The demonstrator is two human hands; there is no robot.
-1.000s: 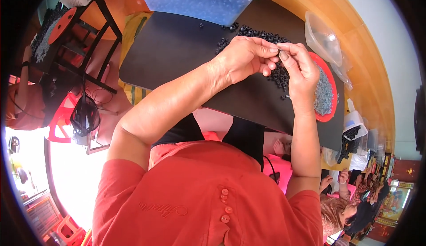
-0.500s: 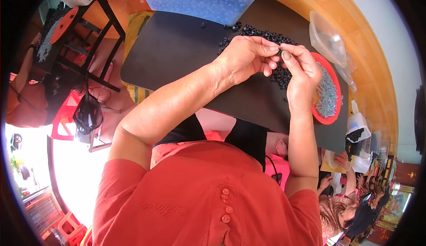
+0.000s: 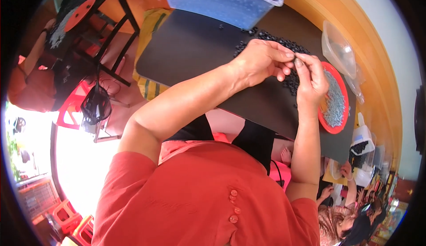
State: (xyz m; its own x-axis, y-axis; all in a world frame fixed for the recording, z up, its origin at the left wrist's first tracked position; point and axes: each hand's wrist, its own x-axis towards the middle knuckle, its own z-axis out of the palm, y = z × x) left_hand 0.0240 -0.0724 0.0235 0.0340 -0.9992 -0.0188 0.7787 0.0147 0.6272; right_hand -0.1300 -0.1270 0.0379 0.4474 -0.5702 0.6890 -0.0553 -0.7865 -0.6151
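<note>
Over the dark table [image 3: 186,46], my left hand [image 3: 265,62] and my right hand [image 3: 313,80] meet fingertip to fingertip. Both pinch a small dark piece [image 3: 294,60], mostly covered by thumbs and fingers; it looks like one of the black parts below. A heap of small black parts [image 3: 290,43] is spread beneath and behind my hands. Just right of my right hand is a red plate [image 3: 326,124] that bears many small grey-blue pieces [image 3: 336,102].
A clear bin [image 3: 222,6] of black parts stands at the table's far edge. Beyond the plate lies an empty clear tub [image 3: 339,51]. Co-workers sit at the lower right, near white containers [image 3: 361,135], and at the left by a black-legged stand [image 3: 120,33].
The whole view has shifted, so the table and things on it appear farther right and slightly lower. My hands stay pinched together over the black heap.
</note>
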